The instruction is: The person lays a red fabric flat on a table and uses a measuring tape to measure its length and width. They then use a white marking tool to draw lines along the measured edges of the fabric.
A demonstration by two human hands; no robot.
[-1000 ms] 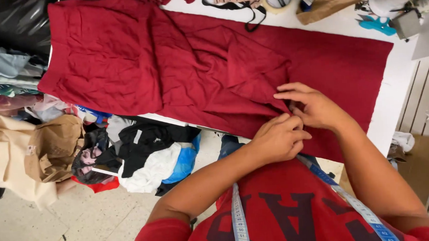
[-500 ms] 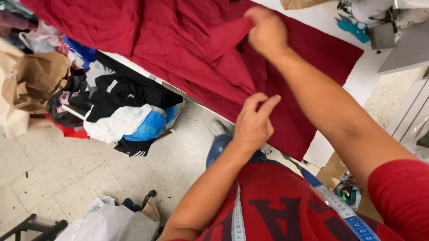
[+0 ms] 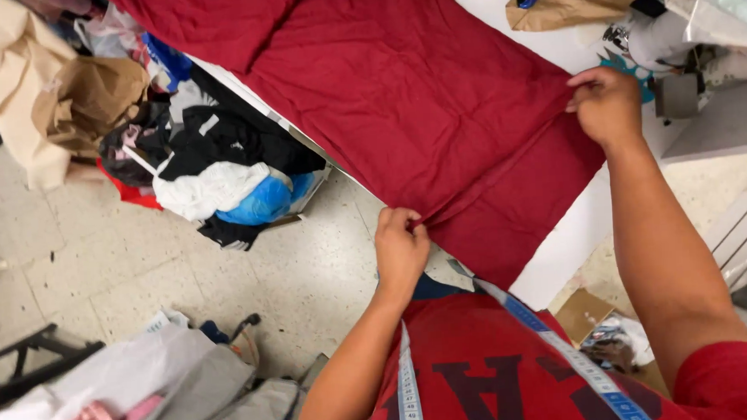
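Observation:
A large piece of dark red fabric [image 3: 401, 89] lies spread across a white table [image 3: 563, 243]. My left hand [image 3: 401, 247] pinches the fabric at the table's near edge. My right hand [image 3: 608, 104] grips the fabric at its far edge, arm stretched out. A fold runs between the two hands, and a lower layer of the same fabric shows beneath it. A blue and white measuring tape [image 3: 528, 321] hangs around my neck over a red shirt.
A heap of black, white and blue clothes [image 3: 218, 171] lies on the tiled floor left of the table, beside brown paper [image 3: 86, 97]. Bags and pale cloth [image 3: 145, 401] sit at lower left. Brown paper and tools clutter the far table end [image 3: 576, 3].
My right hand has swept from the fabric's middle out to the far edge, drawing the fold flat. My left hand moved up and took hold of the near edge. The view has tilted.

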